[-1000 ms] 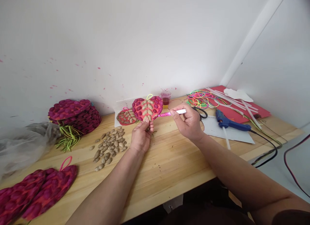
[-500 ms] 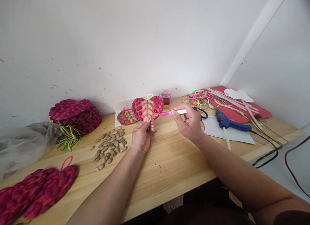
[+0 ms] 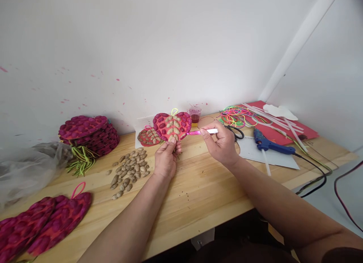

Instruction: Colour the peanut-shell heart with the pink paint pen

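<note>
My left hand [image 3: 166,157] pinches the lower tip of a red heart-shaped ornament [image 3: 166,120] set with seeds and topped by a yellow loop. Its outer seeds are magenta; those down the middle are bare tan. In my right hand [image 3: 222,144] is a slim paintbrush [image 3: 209,131] with a white handle and a pink-stained front end, which touches or nearly touches the heart's lower right edge. Behind the heart stands a clear cup [image 3: 195,117] of dark red liquid. A second heart [image 3: 149,136] with unpainted seeds lies on white paper to the left.
Loose seeds [image 3: 132,170] lie left of my left hand. Further left are stacked magenta hearts [image 3: 87,132], a plastic bag [image 3: 31,172] and two more hearts [image 3: 62,221]. On the right are a blue glue gun [image 3: 269,145], scissors [image 3: 236,132], coloured cords [image 3: 235,115] and red sheets [image 3: 309,130].
The heart has tilted and shifted very slightly left in my left hand. The brush stays at its lower right edge, and both hands keep their grips.
</note>
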### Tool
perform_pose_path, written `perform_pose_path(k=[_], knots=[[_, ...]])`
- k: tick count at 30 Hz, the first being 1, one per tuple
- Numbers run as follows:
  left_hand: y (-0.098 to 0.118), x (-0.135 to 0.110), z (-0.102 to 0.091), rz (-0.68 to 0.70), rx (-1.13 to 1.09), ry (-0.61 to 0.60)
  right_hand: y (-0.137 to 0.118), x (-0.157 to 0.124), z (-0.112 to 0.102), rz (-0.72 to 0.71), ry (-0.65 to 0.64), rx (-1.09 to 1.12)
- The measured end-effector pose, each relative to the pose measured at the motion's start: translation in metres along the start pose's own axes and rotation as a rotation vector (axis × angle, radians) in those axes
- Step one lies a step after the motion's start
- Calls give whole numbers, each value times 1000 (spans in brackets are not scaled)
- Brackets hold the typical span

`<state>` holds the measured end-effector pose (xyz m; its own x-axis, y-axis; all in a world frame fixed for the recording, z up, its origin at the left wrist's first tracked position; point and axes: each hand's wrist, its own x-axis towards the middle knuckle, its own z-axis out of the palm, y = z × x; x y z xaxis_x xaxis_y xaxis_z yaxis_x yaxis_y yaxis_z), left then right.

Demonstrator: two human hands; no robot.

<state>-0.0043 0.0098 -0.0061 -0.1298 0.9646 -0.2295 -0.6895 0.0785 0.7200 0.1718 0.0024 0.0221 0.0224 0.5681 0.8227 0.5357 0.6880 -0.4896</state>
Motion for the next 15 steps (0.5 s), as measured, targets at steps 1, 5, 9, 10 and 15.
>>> perform_pose_path(k=[1,5,9,10,15], knots=[[0,0,0,4,-2,-2,0,0,0,3,2,7],[-1,1,0,5,4,2,-1,-1,2,10,-3,51],[0,0,-1,9,6,14,-1,-1,1,6,7,5],[0,0,-1,8,7,17,0,-1,1,5,11,6],[1,-1,0,-2,8,16,1,-2,2,29,-8,80]])
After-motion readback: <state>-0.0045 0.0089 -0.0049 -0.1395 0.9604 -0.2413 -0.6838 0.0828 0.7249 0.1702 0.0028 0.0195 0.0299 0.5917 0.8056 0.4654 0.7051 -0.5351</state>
